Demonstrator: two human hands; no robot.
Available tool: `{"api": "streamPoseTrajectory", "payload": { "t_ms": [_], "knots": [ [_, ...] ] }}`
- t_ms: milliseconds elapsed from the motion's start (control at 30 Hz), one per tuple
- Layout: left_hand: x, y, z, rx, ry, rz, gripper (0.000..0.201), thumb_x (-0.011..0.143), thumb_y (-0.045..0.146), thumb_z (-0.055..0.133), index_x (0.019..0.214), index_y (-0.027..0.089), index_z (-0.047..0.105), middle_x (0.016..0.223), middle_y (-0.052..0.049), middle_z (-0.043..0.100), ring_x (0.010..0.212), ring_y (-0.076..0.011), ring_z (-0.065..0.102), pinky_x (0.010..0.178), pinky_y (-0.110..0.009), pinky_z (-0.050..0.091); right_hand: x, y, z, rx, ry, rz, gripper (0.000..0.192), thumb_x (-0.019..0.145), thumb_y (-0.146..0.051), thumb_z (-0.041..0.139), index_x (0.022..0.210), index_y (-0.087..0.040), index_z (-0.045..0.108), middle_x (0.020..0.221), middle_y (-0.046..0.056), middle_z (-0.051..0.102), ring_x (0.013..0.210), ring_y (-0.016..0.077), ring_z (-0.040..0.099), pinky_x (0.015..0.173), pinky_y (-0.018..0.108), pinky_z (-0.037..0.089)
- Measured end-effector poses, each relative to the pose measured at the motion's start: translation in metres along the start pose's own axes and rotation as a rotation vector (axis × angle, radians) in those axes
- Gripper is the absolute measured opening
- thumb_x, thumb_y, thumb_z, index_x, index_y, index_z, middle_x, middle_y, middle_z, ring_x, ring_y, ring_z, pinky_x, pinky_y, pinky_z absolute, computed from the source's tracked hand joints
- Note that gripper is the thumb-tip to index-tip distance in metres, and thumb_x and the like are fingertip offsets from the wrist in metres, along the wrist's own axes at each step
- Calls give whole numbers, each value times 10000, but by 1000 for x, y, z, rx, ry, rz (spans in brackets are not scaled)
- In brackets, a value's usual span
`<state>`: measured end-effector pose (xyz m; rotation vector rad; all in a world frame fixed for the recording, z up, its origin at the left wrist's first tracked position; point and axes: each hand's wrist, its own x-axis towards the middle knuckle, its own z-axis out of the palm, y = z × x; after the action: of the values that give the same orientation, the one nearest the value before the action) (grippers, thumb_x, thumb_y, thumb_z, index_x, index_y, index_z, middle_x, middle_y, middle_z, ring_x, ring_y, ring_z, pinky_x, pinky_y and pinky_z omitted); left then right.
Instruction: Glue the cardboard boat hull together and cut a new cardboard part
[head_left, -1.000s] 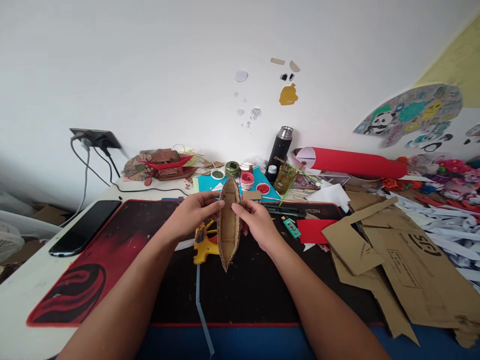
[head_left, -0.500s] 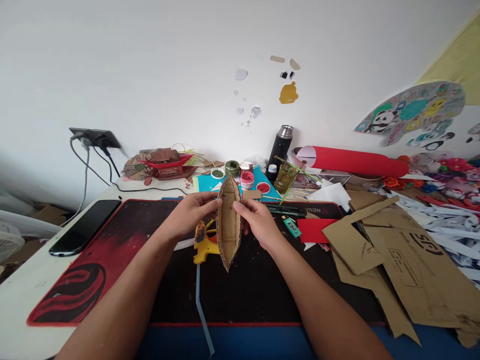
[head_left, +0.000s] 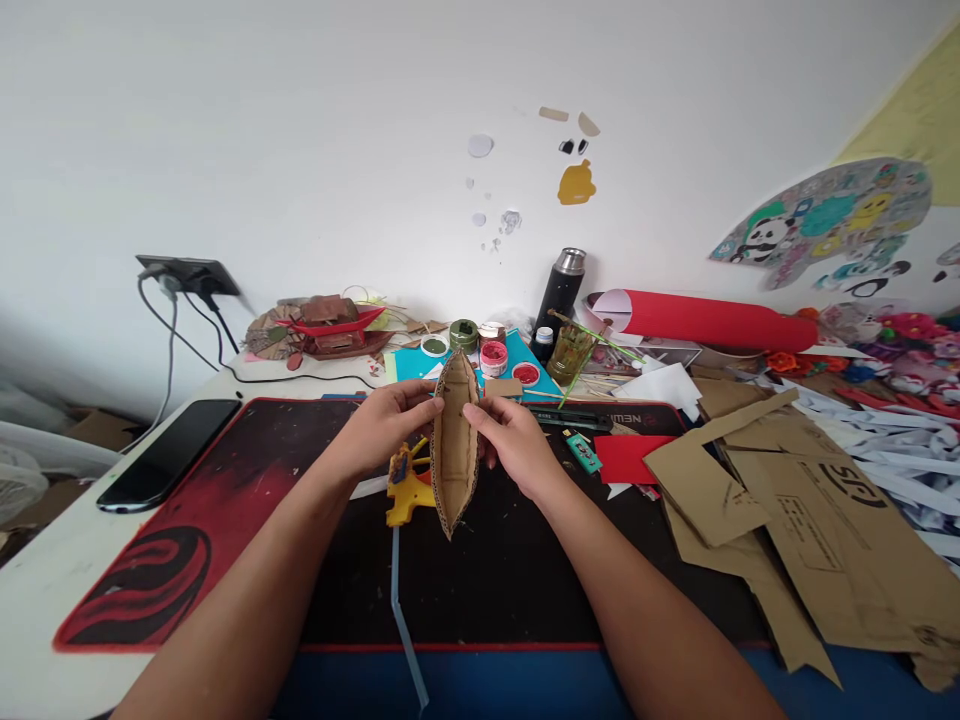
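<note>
The cardboard hull (head_left: 456, 440) hides its own underside, the tips of the fingers that reach behind it from the left grip (head_left: 391, 425) and the right grip (head_left: 519, 440), and part of the yellow tool (head_left: 409, 497). Toward the right edge of the worktop (head_left: 45, 590), the smaller print on the cardboard sheets (head_left: 832, 560) is too fine to read and the white paper strips (head_left: 885, 465) run out of view. Both forearms (head_left: 244, 595) are cut off below, and the worktop's near left corner falls outside.
</note>
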<state>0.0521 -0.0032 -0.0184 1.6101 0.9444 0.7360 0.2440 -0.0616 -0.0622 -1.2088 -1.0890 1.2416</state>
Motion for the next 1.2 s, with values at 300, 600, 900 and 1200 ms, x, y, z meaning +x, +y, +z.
{"api": "streamPoseTrajectory", "payload": {
  "t_ms": [300,600,900,1200],
  "knots": [
    [-2,-9,3,99,-36,29,620,910,536,705,1418,191,614,886,-29,764,756,-223,691,707,-341,547,3,5,-1,-182,170,-182,413,917,-542,725,1161,-210,704,961,62,734,808,230,683,648,320,536],
    [-1,-9,22,256,67,121,322,912,381,590,1173,203,652,1071,-58,767,983,-266,710,862,-372,528,2,8,1,-271,214,-268,324,924,-490,711,1091,-211,716,1051,83,772,885,246,721,774,355,553],
    [-4,1,28,483,291,102,276,938,401,558,744,255,426,665,51,491,629,-171,431,595,-327,286,-8,4,9,-272,173,-266,347,930,-493,742,1152,-226,722,1014,64,767,834,222,703,752,340,555],
    [-4,1,31,442,285,114,276,938,390,571,734,252,445,653,54,470,633,-173,416,600,-328,271,-8,7,9,-244,187,-253,364,926,-512,739,1152,-226,734,885,43,730,765,223,669,706,341,548]
  ]
}}
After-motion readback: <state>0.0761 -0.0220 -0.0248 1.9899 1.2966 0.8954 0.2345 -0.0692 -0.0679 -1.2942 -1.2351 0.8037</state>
